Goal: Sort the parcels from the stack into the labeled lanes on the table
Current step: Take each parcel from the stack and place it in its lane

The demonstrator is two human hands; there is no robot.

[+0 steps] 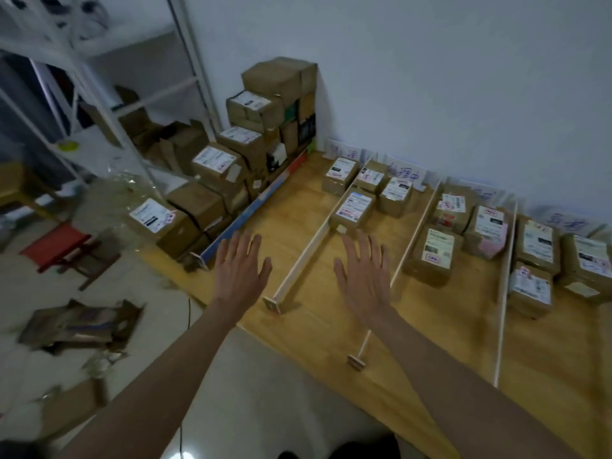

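Head view: both arms reach forward over the near edge of the wooden worktop [430,342]. The left hand [240,270] is spread flat, fingers straight, holding nothing, above the leftmost lane. The right hand [364,273] is likewise wide and empty, over the second lane, just near of a labeled parcel [352,210]. Thin wooden dividers [308,256] split the worktop into lanes running from near to far, with handwritten lane labels [405,172] propped against the white wall [430,77] at the far end; their writing is too blurred to read. The stack of parcels [238,150] stands at the far left of the worktop, stepped up towards the wall corner. One sorted parcel lies in the leftmost lane, three in the second, three in the third, and several more at the far right. A metal shelving rack [109,104] stands left of the stack, and flattened cardboard [79,326] lies on the floor.
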